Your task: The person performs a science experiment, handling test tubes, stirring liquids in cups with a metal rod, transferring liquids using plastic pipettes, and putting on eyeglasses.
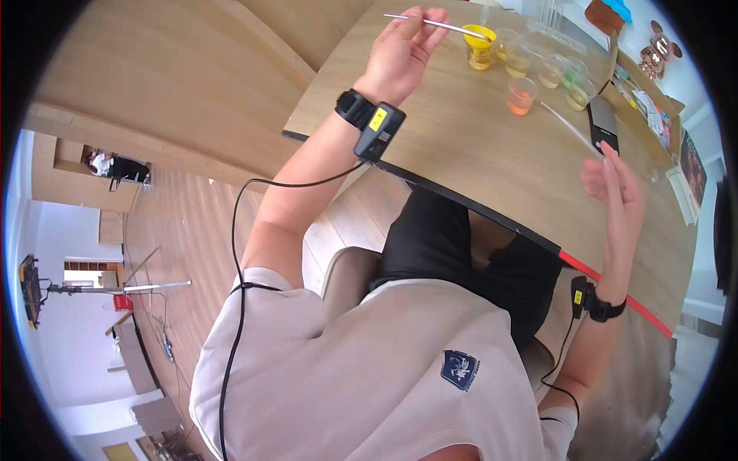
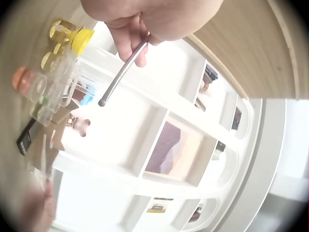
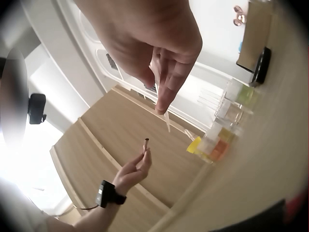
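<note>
Up high, left hand (image 1: 400, 54) pinches the metal rod (image 1: 434, 24); right hand (image 1: 619, 196) hovers well apart, fingers straight.

Head view down over table (image 1: 461, 146); wrist views close, upward, sharing cups (image 1: 538, 73).

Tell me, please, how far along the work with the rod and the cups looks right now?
Done: cups of coloured liquid stand grouped on the table. In hand: the left hand pinches a metal rod, lifted clear of the liquids; the right hand is raised, open, holding nothing. Left: the rod is in no cup yet; the nearest is the yellow one.
</note>
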`<state>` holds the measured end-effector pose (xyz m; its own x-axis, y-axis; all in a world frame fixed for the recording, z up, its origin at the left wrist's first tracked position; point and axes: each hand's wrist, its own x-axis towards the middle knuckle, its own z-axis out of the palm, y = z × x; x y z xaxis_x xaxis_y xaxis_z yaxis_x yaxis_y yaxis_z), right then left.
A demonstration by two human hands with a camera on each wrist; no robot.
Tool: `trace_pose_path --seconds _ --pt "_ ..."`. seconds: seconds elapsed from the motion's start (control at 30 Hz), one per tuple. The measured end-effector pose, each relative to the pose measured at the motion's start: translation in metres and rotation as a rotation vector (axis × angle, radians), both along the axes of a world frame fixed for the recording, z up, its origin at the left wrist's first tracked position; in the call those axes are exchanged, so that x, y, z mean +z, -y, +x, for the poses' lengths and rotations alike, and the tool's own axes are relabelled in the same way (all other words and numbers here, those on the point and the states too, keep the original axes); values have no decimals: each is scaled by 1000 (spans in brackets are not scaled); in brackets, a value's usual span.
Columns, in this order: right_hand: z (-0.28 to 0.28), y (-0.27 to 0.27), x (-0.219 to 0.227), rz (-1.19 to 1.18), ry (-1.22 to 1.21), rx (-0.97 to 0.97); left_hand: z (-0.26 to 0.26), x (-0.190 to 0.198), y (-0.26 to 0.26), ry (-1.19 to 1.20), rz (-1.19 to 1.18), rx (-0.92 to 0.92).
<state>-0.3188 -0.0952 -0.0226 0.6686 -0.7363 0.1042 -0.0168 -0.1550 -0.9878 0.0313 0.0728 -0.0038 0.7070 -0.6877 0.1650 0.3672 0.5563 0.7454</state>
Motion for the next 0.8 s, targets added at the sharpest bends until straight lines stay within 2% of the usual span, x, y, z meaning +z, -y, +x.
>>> trace_pose_path --seconds 0.03,0.1,0.13,0.17,0.23,0.4,0.5,0.6,0.8 --pt "-17 -17 30 -7 3 1 -9 32 -16 3 -7 1" --pt "-38 -23 28 163 68 0 -15 37 -24 -39 -2 -13" --pt "-47 -28 29 176 60 -7 -19 43 -30 -76 1 -13" --pt "-57 -31 27 185 48 -6 -26 47 -35 -89 18 -20" --pt "-79 -36 23 208 14 -18 -46 54 -44 -89 74 93" --pt "-113 -31 -4 98 42 -125 -84 66 -63 -123 90 170" --pt "-124 -26 -15 35 27 -224 -100 74 -70 -115 120 226" --pt "-126 -19 -22 50 60 -239 -112 86 -83 -107 121 273" --pt "-129 -21 -14 86 101 -173 -154 119 -94 -3 88 318"
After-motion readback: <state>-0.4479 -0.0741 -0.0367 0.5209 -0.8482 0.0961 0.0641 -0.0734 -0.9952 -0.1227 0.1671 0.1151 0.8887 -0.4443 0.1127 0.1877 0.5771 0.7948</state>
